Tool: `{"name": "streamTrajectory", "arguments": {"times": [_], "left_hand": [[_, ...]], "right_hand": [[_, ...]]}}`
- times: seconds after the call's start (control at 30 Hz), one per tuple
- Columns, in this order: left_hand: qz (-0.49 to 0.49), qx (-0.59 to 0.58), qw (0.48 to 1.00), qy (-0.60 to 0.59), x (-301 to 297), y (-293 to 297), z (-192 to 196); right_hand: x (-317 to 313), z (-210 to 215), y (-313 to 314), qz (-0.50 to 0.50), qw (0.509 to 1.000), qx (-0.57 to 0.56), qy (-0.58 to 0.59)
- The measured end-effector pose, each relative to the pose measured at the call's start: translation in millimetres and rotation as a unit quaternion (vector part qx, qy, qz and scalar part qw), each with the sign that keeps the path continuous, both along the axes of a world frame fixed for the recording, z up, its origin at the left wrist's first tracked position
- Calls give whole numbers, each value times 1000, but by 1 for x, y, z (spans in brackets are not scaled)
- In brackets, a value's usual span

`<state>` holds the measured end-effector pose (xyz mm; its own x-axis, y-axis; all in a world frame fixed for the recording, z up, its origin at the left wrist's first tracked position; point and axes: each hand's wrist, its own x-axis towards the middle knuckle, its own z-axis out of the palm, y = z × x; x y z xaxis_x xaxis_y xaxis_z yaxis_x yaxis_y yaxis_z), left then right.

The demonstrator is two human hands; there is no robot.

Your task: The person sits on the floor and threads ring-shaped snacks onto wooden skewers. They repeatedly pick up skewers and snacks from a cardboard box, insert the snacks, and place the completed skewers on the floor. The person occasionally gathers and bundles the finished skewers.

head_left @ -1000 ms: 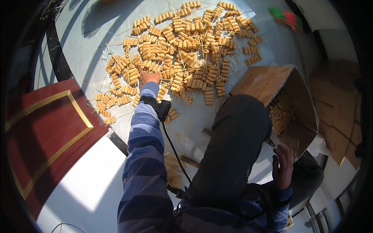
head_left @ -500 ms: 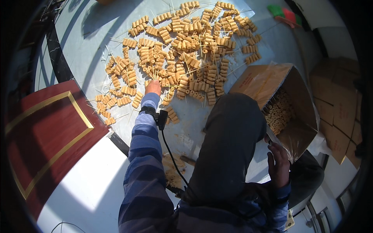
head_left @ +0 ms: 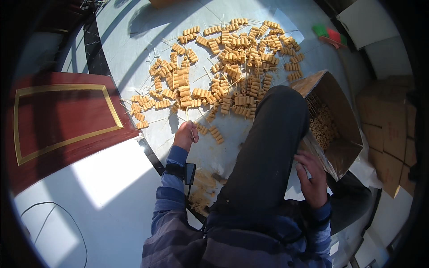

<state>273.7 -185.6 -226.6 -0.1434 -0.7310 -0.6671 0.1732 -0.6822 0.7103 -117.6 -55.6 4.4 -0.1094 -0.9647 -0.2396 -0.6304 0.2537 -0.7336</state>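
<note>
Many thin sticks threaded with tan tube-shaped pieces [head_left: 228, 71] lie spread over a pale floor ahead of me. My left hand [head_left: 185, 136] is at the near edge of the spread, fingers closed around a thin stick, with two short tan rows [head_left: 216, 134] just to its right. My right hand [head_left: 310, 176] rests with fingers apart on my dark trouser leg [head_left: 268, 147], next to an open cardboard box [head_left: 344, 129] that holds more tan pieces. A small black device [head_left: 189, 173] is strapped to my left wrist.
A dark red mat with a gold border [head_left: 58, 120] lies to the left. Flattened cardboard [head_left: 393, 147] is stacked on the right. A green and red object [head_left: 328, 35] sits at the far right. Tan crumbs [head_left: 203, 190] lie by my knee.
My left hand has pulled back from the tan pile toward me, now closed on a stick. My right hand has moved up along my leg toward the box.
</note>
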Motion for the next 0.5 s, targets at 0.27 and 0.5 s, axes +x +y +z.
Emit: {"name": "streamTrajectory", "arguments": {"times": [0.27, 0.5], "left_hand": [[-14, -59, 911, 409, -61, 53, 164], [-179, -52, 797, 574, -127, 98, 209]], "right_hand": [[44, 40, -15, -18, 947, -36, -318], [90, 28, -23, 92, 816, 161, -548]]}}
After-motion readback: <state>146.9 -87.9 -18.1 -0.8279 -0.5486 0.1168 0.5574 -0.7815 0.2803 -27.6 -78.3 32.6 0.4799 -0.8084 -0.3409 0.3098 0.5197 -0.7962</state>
